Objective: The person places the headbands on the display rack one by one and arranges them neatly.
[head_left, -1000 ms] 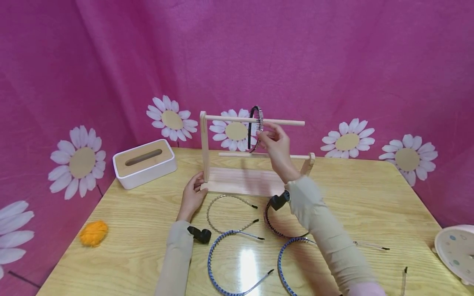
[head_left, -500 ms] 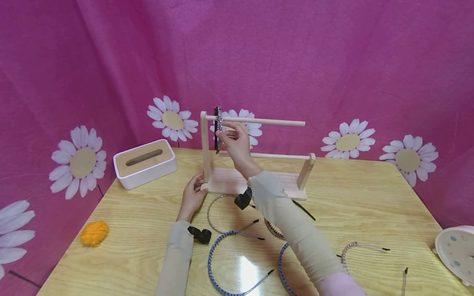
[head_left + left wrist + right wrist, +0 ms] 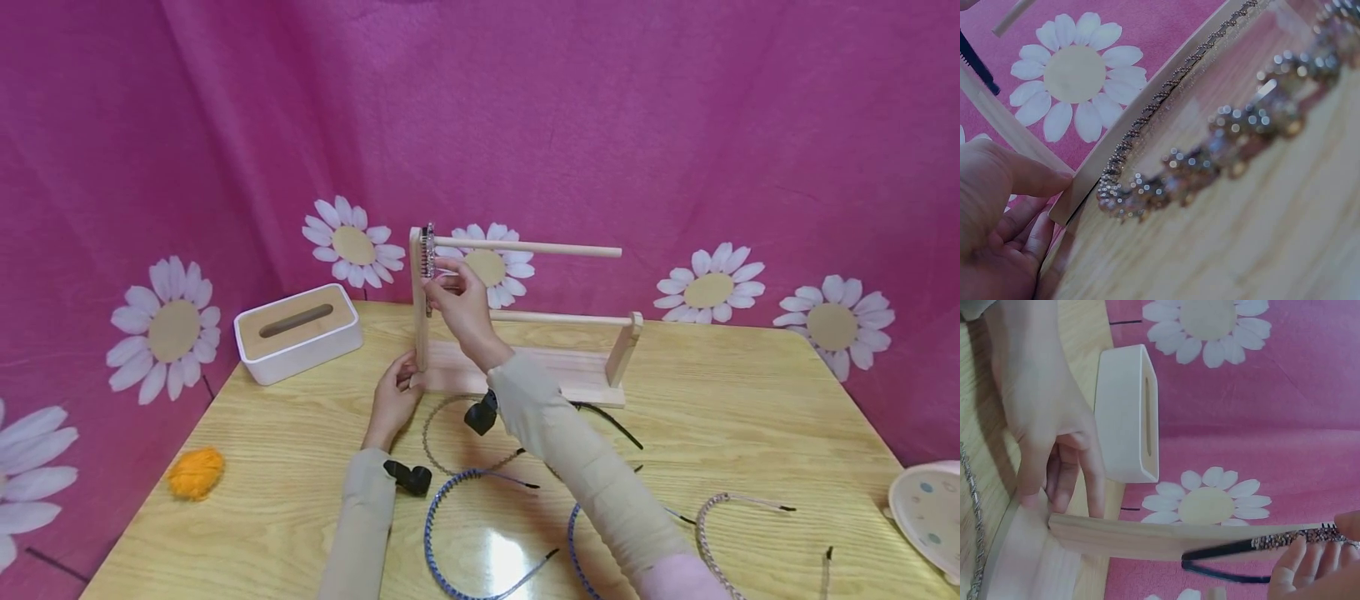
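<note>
A wooden headband rack [image 3: 525, 367] stands at the table's back, with an upper rod [image 3: 540, 248] running right from its tall left post. On that rod, right at the post, hangs a beaded headband [image 3: 428, 250] with black toothed inner side. My right hand [image 3: 465, 304] pinches its front side between thumb and fingers; in the right wrist view the headband's black ends [image 3: 1216, 551] lie alongside the post. Down at the left end of the base, my left hand [image 3: 393, 400] grips the corner, thumb on the wood. A beaded headband [image 3: 1172, 169] looms close in the left wrist view.
Several headbands lie in front of the rack: a beige beaded one [image 3: 426, 437], a blue one [image 3: 429, 533], another blue one [image 3: 573, 542] and a pale pink one [image 3: 703, 525]. A tissue box [image 3: 303, 348], orange yarn ball [image 3: 197, 473] and round clock [image 3: 930, 508] stand around.
My right hand has slid the beaded headband leftward along the upper rod, from its middle up to the left post. My left hand has stayed at the base corner.
</note>
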`<action>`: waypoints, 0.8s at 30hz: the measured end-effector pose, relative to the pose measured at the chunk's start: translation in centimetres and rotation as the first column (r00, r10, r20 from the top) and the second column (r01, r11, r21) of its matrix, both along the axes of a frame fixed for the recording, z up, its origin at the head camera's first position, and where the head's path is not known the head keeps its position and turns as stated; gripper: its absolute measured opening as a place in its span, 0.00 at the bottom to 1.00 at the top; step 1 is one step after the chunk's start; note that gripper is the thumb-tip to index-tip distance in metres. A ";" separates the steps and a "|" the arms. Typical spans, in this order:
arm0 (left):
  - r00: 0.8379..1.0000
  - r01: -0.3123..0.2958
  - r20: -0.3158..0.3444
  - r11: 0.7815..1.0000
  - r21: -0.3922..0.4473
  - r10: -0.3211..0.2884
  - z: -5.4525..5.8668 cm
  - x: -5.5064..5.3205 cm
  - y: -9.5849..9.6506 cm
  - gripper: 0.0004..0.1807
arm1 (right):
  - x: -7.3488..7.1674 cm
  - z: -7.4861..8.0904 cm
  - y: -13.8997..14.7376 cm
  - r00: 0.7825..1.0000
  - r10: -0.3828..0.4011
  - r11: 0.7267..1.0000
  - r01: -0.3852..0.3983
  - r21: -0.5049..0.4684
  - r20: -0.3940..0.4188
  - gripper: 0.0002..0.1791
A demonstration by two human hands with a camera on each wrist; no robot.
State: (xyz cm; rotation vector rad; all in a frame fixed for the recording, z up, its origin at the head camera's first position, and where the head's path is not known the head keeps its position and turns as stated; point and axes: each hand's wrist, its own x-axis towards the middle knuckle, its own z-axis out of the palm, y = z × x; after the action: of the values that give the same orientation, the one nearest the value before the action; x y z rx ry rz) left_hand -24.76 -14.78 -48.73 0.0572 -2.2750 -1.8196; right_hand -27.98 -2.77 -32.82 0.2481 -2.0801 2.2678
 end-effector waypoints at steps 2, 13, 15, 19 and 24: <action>1.000 -0.001 0.004 1.000 -0.001 0.001 0.1 0.0 0.0 0.30 | 0.1 -0.1 0.3 1.000 0.002 1.000 -0.002 0.014 -0.004 0.20; 1.000 0.001 0.014 1.000 0.005 -0.002 0.0 0.0 0.1 0.31 | 2.0 -2.9 3.3 0.998 0.057 0.991 -0.059 0.117 0.018 0.20; 1.000 0.000 0.020 1.000 -0.004 0.000 -0.1 0.0 0.1 0.31 | 2.7 -3.9 4.3 0.997 0.072 0.986 -0.076 0.150 0.027 0.20; 1.000 -0.012 0.027 1.000 -0.005 0.012 -0.2 0.1 0.0 0.31 | 4.3 -5.5 6.5 0.987 0.117 0.970 -0.137 0.199 0.109 0.21; 1.000 -0.009 0.020 1.000 -0.018 0.009 -0.1 0.1 0.0 0.30 | 6.4 -6.7 9.6 0.970 0.157 0.939 -0.206 0.275 0.188 0.22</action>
State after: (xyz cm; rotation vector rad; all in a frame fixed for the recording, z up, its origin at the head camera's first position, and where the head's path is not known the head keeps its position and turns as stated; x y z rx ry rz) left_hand -24.69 -14.77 -48.79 0.0831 -2.3009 -1.8016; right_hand -21.62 6.84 -39.50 0.2880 -2.5821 2.1281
